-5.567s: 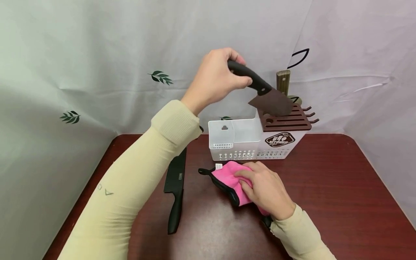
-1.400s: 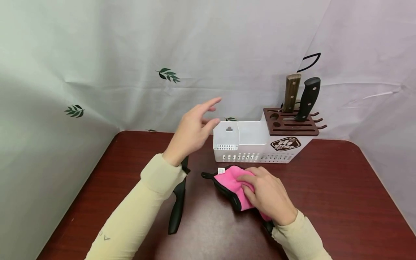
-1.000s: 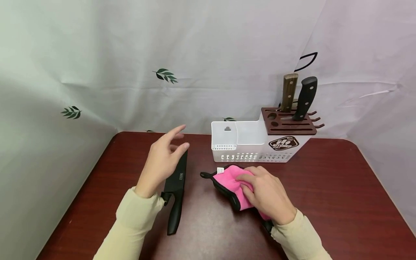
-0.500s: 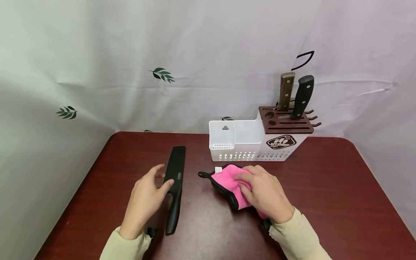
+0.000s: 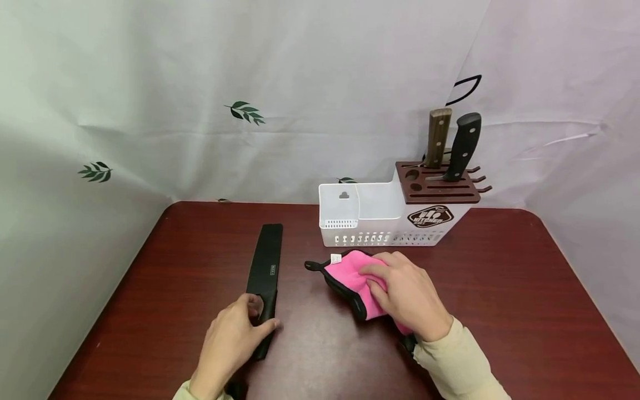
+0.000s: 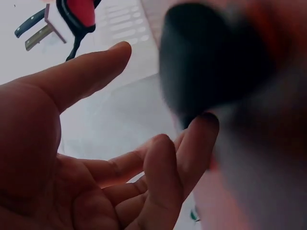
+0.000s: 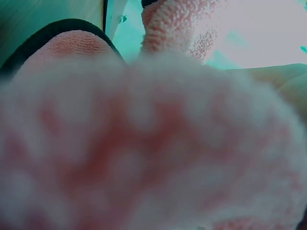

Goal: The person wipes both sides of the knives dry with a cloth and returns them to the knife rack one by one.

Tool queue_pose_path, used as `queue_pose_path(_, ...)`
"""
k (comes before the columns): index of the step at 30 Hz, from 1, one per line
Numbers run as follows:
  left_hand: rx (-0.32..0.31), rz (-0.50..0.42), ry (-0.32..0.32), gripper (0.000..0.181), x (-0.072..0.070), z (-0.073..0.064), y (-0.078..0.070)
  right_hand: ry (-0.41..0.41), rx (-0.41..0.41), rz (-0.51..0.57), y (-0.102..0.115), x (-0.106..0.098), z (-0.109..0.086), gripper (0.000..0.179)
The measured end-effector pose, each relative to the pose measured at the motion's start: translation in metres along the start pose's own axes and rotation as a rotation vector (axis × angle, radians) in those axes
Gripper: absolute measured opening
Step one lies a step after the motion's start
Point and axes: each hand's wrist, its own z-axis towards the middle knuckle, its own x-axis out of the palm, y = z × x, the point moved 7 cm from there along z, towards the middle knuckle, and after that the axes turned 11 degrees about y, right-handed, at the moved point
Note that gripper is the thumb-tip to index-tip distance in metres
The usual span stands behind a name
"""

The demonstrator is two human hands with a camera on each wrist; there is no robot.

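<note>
A black kitchen knife [image 5: 266, 258] lies on the table, blade pointing away. Over its handle hovers my left hand [image 5: 227, 341], the thumb on the right side and the fingers on the left. In the left wrist view a blurred dark handle [image 6: 206, 57] is close to the fingertips [image 6: 204, 132], with a gap to the thumb. My right hand [image 5: 410, 294] grips a pink cloth [image 5: 350, 275] with black edging and a loop, down on the table. Fuzzy pink cloth [image 7: 144, 153] fills most of the right wrist view and hides that hand's fingers.
Behind the cloth stands a white perforated holder [image 5: 360, 241] with a brown slotted top [image 5: 442, 197]. A wooden-handled knife [image 5: 438, 136] and a black-handled knife [image 5: 464, 145] stand in it. Side hooks [image 5: 485, 189] stick out rightward. A pale curtain [image 5: 300, 83] hangs behind the table [image 5: 500, 311].
The black-handled knife, earlier in my left hand, now stands in the holder. My left hand has moved down and left to the knife on the table. My right hand stays on the cloth.
</note>
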Motion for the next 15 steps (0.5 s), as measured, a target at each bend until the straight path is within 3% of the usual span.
queue_pose_path(6, -0.022, 0.003, -0.012, 0.061, 0.010, 0.001, 0.001, 0.005, 0.006, -0.003, -0.001, -0.001, 0.000, 0.028)
queue_pose_path(15, -0.027, -0.059, 0.007, 0.048, 0.013, 0.003, 0.007, 0.014, 0.008, -0.002, 0.000, 0.001, 0.000, 0.028)
